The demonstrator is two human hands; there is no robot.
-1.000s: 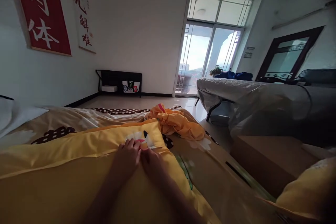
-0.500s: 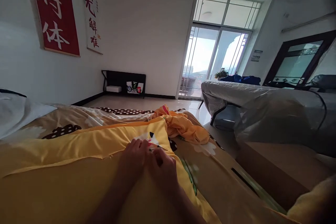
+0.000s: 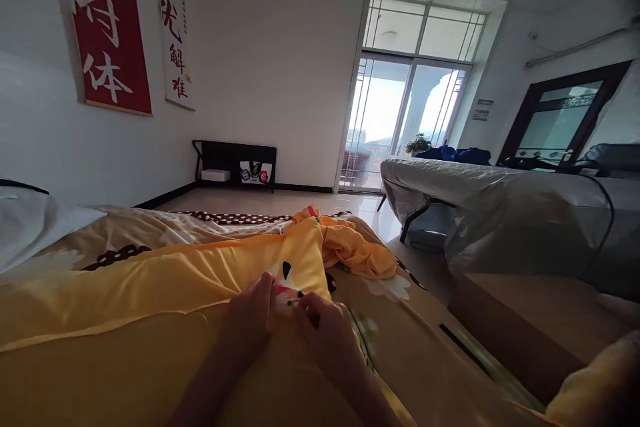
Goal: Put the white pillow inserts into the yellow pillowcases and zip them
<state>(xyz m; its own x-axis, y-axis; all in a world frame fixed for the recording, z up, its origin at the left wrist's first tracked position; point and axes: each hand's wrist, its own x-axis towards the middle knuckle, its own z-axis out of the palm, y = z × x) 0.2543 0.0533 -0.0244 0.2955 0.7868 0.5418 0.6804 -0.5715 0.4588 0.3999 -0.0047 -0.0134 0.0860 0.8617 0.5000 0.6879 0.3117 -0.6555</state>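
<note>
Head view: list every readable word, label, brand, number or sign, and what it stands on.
"神附体": white, on the red hanging scroll.
"光解难": on the white hanging scroll; top character unclear.
Too small to read: both scrolls' side script, grey wall notice, white printed bag.

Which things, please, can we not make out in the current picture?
All in the head view:
What, if anything, the right hand pinches: too small and dark.
The left part of the print on the yellow cloth: behind the left hand.
The red scroll: top cut off by the upper edge.
The wall notice: wording too small.
</note>
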